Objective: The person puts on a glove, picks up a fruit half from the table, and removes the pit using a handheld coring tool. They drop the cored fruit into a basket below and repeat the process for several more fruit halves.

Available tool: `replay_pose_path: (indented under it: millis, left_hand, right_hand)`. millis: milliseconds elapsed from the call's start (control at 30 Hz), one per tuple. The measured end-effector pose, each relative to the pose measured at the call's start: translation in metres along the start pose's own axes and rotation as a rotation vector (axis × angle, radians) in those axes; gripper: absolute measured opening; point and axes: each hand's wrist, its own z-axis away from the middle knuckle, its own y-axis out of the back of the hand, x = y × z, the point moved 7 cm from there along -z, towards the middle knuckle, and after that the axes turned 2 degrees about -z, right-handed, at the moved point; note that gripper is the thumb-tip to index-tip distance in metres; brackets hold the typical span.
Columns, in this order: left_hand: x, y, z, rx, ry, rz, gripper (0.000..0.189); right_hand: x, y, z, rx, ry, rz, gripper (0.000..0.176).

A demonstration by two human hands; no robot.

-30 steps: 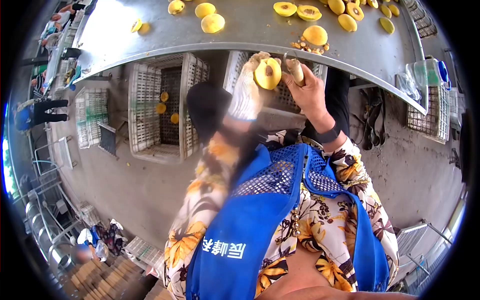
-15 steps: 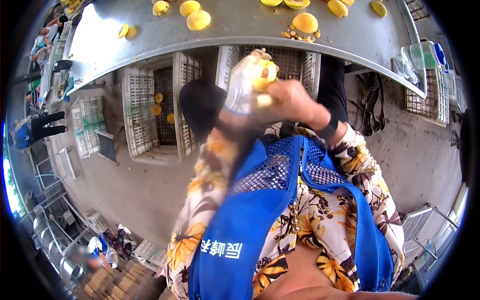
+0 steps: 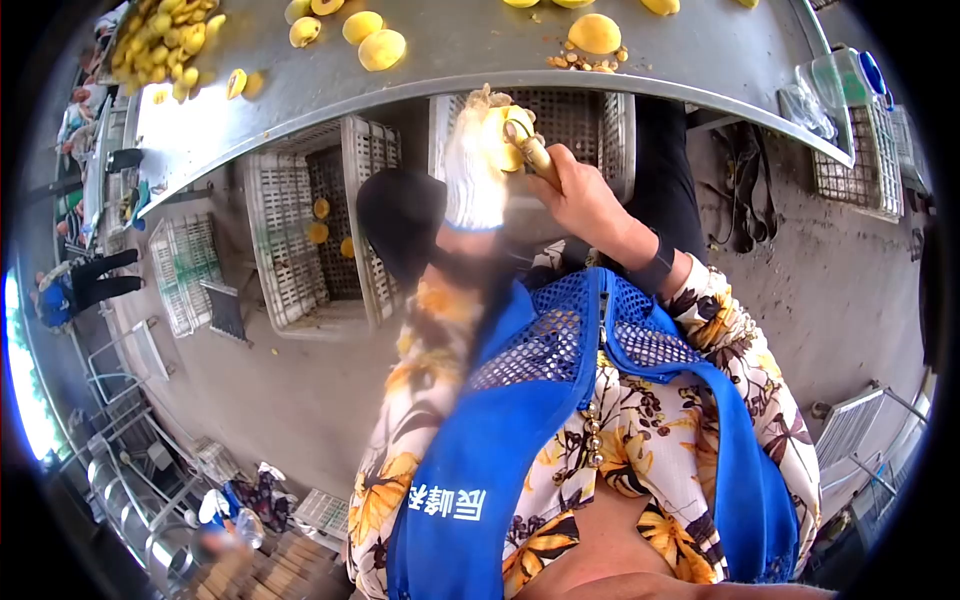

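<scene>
My left hand, in a white glove, is closed around a yellow peach above the crate in front of me. Bare apart from a dark wristband, my right hand grips a pitting knife by its pale handle. Its curved metal end lies against the peach's face, over the brownish middle. On the metal table just beyond are several yellow peaches, among them one peach beside a scatter of brown pits.
A pale plastic crate with a few peach pieces inside stands on the floor at left. Another crate sits under the table edge. A peach heap lies at the table's far left, a clear plastic jar at its right. People are in the left background.
My right hand has turned, bringing the knife's handle and curved end into view against the peach. The left hand still holds the peach. The view has shifted slightly, showing the peach heap more fully.
</scene>
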Motion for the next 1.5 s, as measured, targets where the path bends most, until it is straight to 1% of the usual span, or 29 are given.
replay_pose_path:
  millis: [33, 67, 133, 167, 267, 367, 467, 567, 600, 633, 700, 733, 833, 867, 933, 967, 1000, 1100, 1133, 1233, 1333, 1433, 1467, 1500]
  left_hand:
    - [0.001, -0.005, 0.005, 0.028, -0.008, -0.019, 0.033]
    - [0.002, -0.007, 0.008, 0.056, -0.017, -0.036, 0.033]
    - [0.000, -0.008, 0.007, 0.035, -0.021, -0.010, 0.034]
    - [-0.001, -0.007, 0.006, 0.026, -0.024, 0.003, 0.034]
    - [-0.006, 0.002, 0.004, 0.091, -0.095, -0.074, 0.035]
    - [-0.009, 0.005, 0.002, 0.016, -0.083, -0.109, 0.034]
    - [-0.001, 0.008, 0.008, 0.052, -0.244, -0.416, 0.033]
    - [-0.004, 0.001, 0.004, -0.082, 0.016, -0.388, 0.032]
    - [-0.009, 0.002, 0.000, -0.192, 0.127, -0.351, 0.037]
    - [-0.007, -0.001, 0.003, -0.117, 0.184, -0.370, 0.034]
    - [0.004, -0.017, 0.012, 0.030, 0.296, -0.407, 0.031]
    - [0.010, -0.015, 0.006, -0.117, 0.152, -0.380, 0.039]
    - [0.010, -0.017, 0.014, -0.028, -0.191, -0.363, 0.043]
    - [0.018, -0.020, 0.020, 0.025, -0.332, -0.687, 0.041]
    - [0.013, -0.017, 0.019, 0.008, -0.293, -0.490, 0.038]
    - [0.012, -0.016, 0.016, -0.004, -0.277, -0.392, 0.037]
    - [0.007, -0.015, 0.012, -0.009, -0.184, -0.295, 0.036]
    - [-0.011, -0.007, -0.001, -0.149, 0.045, -0.034, 0.035]
    - [-0.007, -0.012, 0.003, -0.134, 0.026, -0.042, 0.037]
    - [-0.014, -0.012, -0.001, -0.186, 0.038, -0.029, 0.032]
    - [-0.012, -0.008, -0.002, -0.055, 0.026, -0.137, 0.029]
    - [-0.012, -0.009, 0.002, 0.061, 0.033, -0.140, 0.026]
    - [-0.014, -0.011, 0.001, -0.017, 0.033, -0.086, 0.027]
    - [-0.014, -0.012, 0.001, -0.033, 0.041, -0.072, 0.027]
  right_hand:
    - [-0.004, 0.001, 0.001, -0.006, 0.040, 0.022, 0.025]
    - [0.000, 0.001, 0.002, -0.001, 0.015, -0.005, 0.025]
    - [0.011, -0.003, 0.001, 0.006, -0.028, -0.058, 0.025]
    - [0.014, -0.005, 0.001, 0.009, -0.036, -0.049, 0.026]
    - [0.018, -0.007, 0.003, -0.008, -0.073, -0.023, 0.026]
    - [0.013, -0.008, 0.004, -0.086, -0.116, -0.023, 0.024]
    - [0.013, -0.010, 0.007, -0.176, -0.151, -0.024, 0.021]
    - [0.010, -0.010, 0.008, -0.242, -0.177, -0.005, 0.020]
    - [0.007, -0.009, 0.008, -0.266, -0.170, -0.007, 0.020]
    - [0.005, -0.010, 0.009, -0.292, -0.162, -0.009, 0.020]
    - [0.008, -0.008, 0.009, -0.208, -0.166, -0.075, 0.021]
    - [0.009, -0.005, 0.008, -0.165, -0.167, -0.106, 0.021]
    - [0.010, -0.001, 0.007, -0.106, -0.321, -0.267, 0.021]
    - [0.006, -0.002, 0.006, -0.125, -0.321, -0.297, 0.019]
    - [0.000, -0.005, 0.007, -0.176, -0.320, -0.353, 0.016]
    - [0.002, -0.010, 0.008, -0.217, -0.364, -0.441, 0.015]
    - [0.005, -0.015, 0.010, -0.259, -0.409, -0.528, 0.013]
    - [0.008, -0.026, 0.016, -0.343, -0.499, -0.702, 0.012]
    - [0.009, -0.030, 0.019, -0.363, -0.524, -0.750, 0.012]
    - [0.013, -0.034, 0.023, -0.381, -0.563, -0.803, 0.013]
    - [0.017, -0.036, 0.022, -0.428, -0.533, -0.810, 0.009]
    - [0.024, -0.043, 0.026, -0.505, -0.607, -0.822, 0.007]
    - [0.022, -0.043, 0.027, -0.507, -0.608, -0.859, 0.007]
    - [0.020, -0.042, 0.026, -0.508, -0.607, -0.896, 0.006]
